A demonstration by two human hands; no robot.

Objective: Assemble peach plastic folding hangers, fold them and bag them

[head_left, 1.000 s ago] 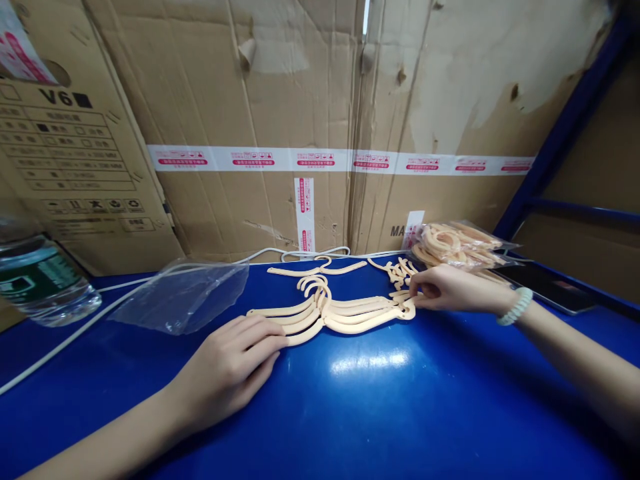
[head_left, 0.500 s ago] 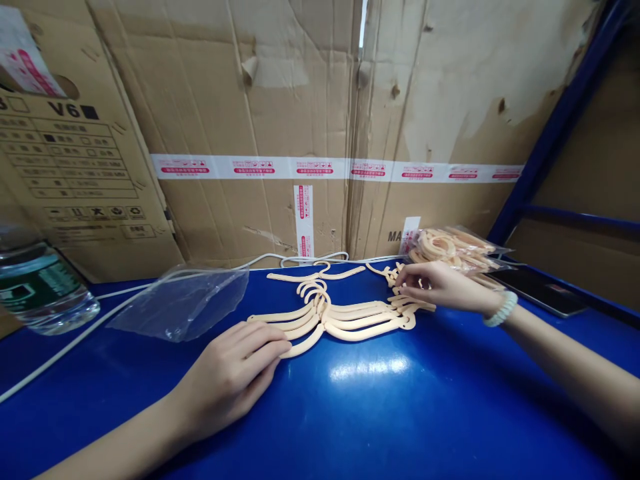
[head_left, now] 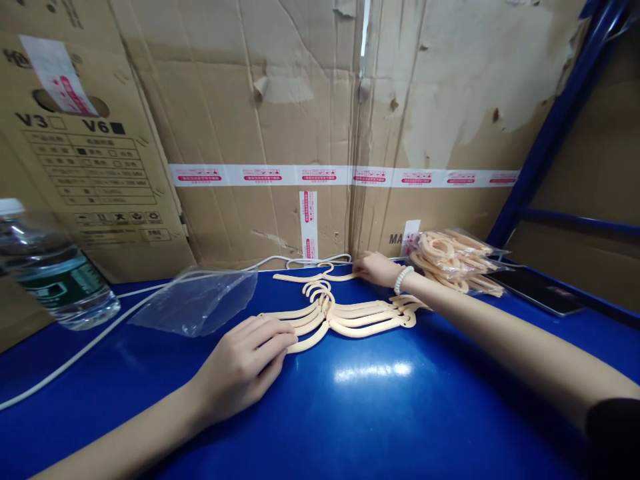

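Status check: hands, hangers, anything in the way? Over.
Left hand on hanger row, left end. Right hand at right end of rear hanger, grip unclear. Plastic bag off left, not between hands and hangers.

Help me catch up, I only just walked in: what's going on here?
Someone is handling beige hangers on a blue table. Their left hand rests on the left side of the overlapping row, while their right hand is at the right end of a separate hanger behind it; whether it grips that one is unclear. A clear bag of similar beige pieces lies to the right.
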